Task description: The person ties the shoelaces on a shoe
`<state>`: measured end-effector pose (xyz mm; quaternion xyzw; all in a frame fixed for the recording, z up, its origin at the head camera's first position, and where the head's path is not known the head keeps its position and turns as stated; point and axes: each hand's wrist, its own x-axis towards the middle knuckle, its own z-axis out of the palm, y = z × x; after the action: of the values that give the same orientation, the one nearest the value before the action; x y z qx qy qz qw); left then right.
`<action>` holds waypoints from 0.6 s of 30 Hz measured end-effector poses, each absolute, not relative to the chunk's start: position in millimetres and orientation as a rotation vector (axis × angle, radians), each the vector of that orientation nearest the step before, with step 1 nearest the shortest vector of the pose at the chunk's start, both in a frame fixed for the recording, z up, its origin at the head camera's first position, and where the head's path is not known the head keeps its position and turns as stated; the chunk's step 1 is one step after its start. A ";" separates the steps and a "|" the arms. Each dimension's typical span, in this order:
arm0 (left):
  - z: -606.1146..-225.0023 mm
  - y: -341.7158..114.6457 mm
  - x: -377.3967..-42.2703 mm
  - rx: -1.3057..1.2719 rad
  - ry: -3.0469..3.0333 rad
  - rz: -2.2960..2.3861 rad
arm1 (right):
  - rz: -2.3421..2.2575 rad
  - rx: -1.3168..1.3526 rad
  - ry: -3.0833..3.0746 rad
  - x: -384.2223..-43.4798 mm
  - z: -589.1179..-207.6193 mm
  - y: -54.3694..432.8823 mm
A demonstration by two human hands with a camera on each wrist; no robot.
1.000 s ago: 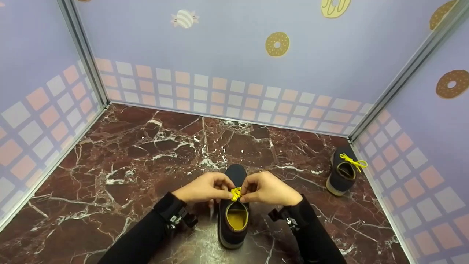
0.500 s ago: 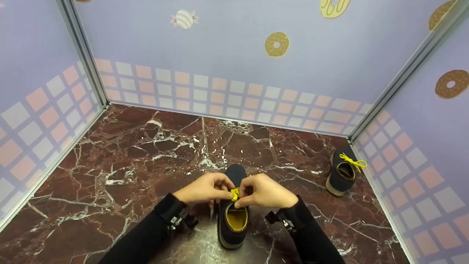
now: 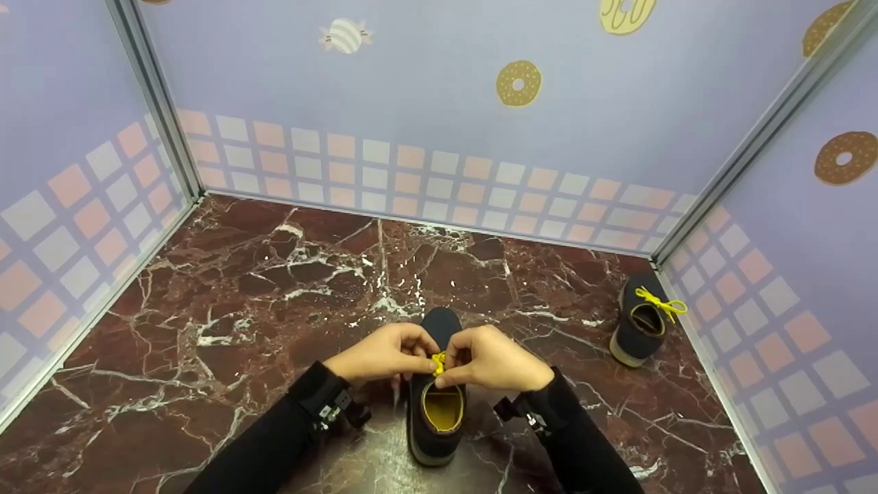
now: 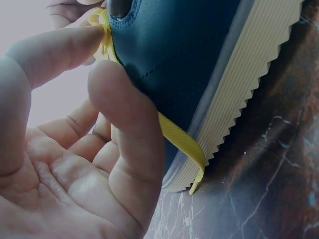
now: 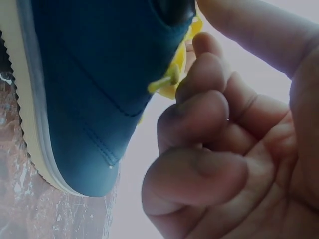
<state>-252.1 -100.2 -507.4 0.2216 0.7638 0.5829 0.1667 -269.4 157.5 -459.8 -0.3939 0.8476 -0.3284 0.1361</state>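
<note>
A dark shoe (image 3: 436, 439) with a yellow lining stands on the floor, toe pointing away, between my hands. Its yellow shoelace (image 3: 439, 363) is bunched in loops over the tongue. My left hand (image 3: 384, 352) pinches the lace at the knot from the left, thumb and curled forefinger at a small loop. In the left wrist view, one lace end (image 4: 184, 142) hangs down the shoe's side past the sole. From the right, my right hand (image 3: 499, 360) holds the lace by thumb and curled fingers, its thumb above the shoe's opening. The fingers partly hide the knot.
A matching dark shoe (image 3: 638, 333) with its yellow lace tied in a bow (image 3: 660, 302) stands to the right, close to the right wall panel (image 3: 809, 288). Printed panels (image 3: 439, 103) also rise at the back and left. The floor (image 3: 274, 315) is dark red veined marble.
My right hand has shifted slightly left and toward the shoe's opening, its thumb moving over the front of the collar. The left hand and both shoes have stayed in place.
</note>
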 end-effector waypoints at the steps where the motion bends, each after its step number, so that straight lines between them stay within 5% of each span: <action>1: -507.3 -100.4 -252.0 0.633 2.177 1.656 | -0.948 -1.148 2.457 -269.3 -460.3 156.7; 18: -508.0 -101.8 -251.3 0.632 2.146 1.668 | -0.911 -1.187 2.480 -269.4 -461.8 154.9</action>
<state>-251.3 -101.8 -508.0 0.2230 0.7573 0.5884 0.1747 -269.4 154.9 -461.8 -0.4066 0.8498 -0.3123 0.1223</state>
